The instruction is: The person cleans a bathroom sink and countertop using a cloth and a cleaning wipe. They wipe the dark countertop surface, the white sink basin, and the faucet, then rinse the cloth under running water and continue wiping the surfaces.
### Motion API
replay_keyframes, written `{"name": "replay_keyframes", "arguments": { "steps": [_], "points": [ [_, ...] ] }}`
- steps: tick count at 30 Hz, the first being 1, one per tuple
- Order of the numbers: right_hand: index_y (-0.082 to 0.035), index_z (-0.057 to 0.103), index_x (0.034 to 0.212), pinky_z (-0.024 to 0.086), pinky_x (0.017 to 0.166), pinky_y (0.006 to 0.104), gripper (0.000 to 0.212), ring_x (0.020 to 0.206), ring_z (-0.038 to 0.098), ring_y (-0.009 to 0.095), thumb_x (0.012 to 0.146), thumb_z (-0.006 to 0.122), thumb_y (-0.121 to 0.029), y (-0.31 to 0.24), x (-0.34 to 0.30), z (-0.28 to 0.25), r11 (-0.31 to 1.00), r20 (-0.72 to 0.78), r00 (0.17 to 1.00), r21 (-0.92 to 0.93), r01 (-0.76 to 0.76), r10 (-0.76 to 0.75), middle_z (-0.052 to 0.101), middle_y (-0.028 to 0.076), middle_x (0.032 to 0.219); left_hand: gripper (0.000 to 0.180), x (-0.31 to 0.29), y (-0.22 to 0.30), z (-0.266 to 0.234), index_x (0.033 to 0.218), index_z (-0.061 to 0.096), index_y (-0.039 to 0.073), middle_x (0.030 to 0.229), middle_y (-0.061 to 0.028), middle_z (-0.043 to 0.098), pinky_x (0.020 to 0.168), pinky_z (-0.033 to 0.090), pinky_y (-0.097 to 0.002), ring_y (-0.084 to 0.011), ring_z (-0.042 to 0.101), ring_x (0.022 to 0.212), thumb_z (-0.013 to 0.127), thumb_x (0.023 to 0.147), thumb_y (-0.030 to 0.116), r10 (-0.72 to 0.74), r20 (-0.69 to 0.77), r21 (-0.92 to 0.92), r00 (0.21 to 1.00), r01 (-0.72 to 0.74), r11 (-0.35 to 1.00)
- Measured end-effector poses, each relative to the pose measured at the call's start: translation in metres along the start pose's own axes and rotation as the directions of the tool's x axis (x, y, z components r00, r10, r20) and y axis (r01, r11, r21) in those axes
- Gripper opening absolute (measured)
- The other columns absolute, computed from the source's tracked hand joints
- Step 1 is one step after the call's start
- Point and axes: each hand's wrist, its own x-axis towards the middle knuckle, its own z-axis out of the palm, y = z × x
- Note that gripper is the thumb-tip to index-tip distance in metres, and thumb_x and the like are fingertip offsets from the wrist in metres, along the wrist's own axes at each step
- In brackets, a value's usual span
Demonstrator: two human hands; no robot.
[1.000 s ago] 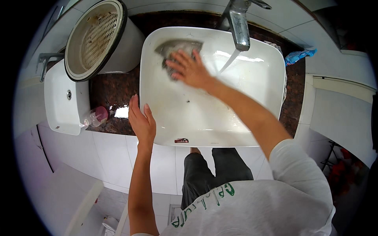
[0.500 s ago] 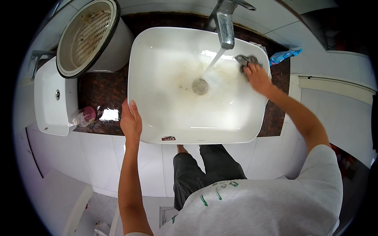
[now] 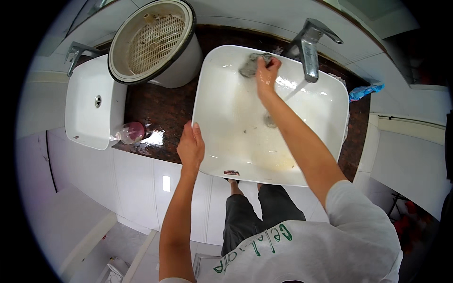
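Note:
A white rectangular washbasin (image 3: 226, 108) stands on the counter with a thin stream of water falling into it from the chrome faucet (image 3: 309, 59). My right hand (image 3: 266, 75) is closed on a wet grey cloth (image 3: 248, 68), pressed against the basin's back wall, left of the faucet. Its forearm crosses over the basin and partly covers the round drain (image 3: 270, 121). Brownish water and small dark specks show on the basin floor. At the basin's left rim is my left hand (image 3: 191, 145), thumb along the edge, its other fingers partly hidden outside it.
A large white tub with a dark rim and slotted insert (image 3: 158, 45) stands at the back left. Beyond it sits a second washbasin (image 3: 92, 122). A clear pump bottle with pink (image 3: 130, 132) lies on the wet dark counter (image 3: 158, 106). A blue packet (image 3: 365, 92) lies right.
My right hand has carried the cloth from the basin's right back corner to the back left. The view has shifted, so the basin appears farther right. My left hand stays at the left rim.

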Motion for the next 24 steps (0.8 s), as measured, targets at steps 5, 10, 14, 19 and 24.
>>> {"name": "replay_keyframes", "arguments": {
  "steps": [5,10,14,19,24],
  "points": [
    [-0.002,0.047,0.117,0.04,0.089,0.0346,0.034,0.103,0.049,0.023,0.093,0.056,-0.024,-0.01,-0.042,0.101,0.99,0.166,0.983,0.109,-0.095,0.076,0.052,0.013,0.112,0.041,0.009,0.006,0.012,0.118,0.05,0.007,0.103,-0.023,0.062,0.074,0.048,-0.0518,-0.0435,0.06,0.09,0.031,0.101,0.039,0.022,0.04,0.002,0.999,-0.022,1.0],
    [-0.001,0.05,0.106,0.041,0.089,0.039,0.024,0.101,0.05,0.034,0.085,0.059,-0.01,0.028,-0.148,0.032,0.983,0.641,0.754,0.002,0.182,-0.141,0.051,0.019,0.107,0.041,0.005,-0.01,0.006,0.119,0.05,0.008,0.103,-0.0232,0.062,0.072,0.048,-0.0517,-0.043,0.061,0.089,0.03,0.101,0.038,0.02,0.017,0.016,1.0,-0.02,1.0],
    [-0.005,0.058,0.112,0.047,0.083,0.0373,0.028,0.093,0.059,0.026,0.085,0.056,-0.004,-0.011,-0.176,-0.034,0.951,0.97,0.244,-0.095,0.293,0.022,0.06,0.012,0.1,0.04,0.004,-0.008,-0.001,0.12,0.05,0.009,0.106,-0.0207,0.062,0.076,0.048,-0.0512,-0.0427,0.06,0.092,0.03,0.101,0.038,0.011,-0.005,-0.022,1.0,-0.012,1.0],
    [-0.007,0.056,0.123,0.045,0.07,0.0196,0.032,0.078,0.054,0.005,0.092,0.061,-0.016,-0.026,-0.092,-0.04,0.993,0.585,0.808,0.033,-0.117,0.076,0.061,-0.002,0.094,0.042,0.005,-0.012,-0.002,0.118,0.052,0.01,0.106,-0.0211,0.063,0.075,0.048,-0.0512,-0.0417,0.061,0.092,0.029,0.101,0.04,-0.027,0.001,-0.022,1.0,0.027,0.999],
    [-0.004,0.047,0.131,0.042,0.093,0.034,0.042,0.108,0.055,0.022,0.095,0.053,-0.024,0.008,-0.017,0.02,0.983,0.327,0.941,-0.128,0.133,-0.085,0.057,0.013,0.118,0.044,0.009,0.0,0.003,0.117,0.052,0.01,0.105,-0.0216,0.063,0.075,0.048,-0.0513,-0.0416,0.061,0.093,0.027,0.101,0.042,-0.019,0.041,-0.041,0.999,0.021,0.999]
  ]
}}
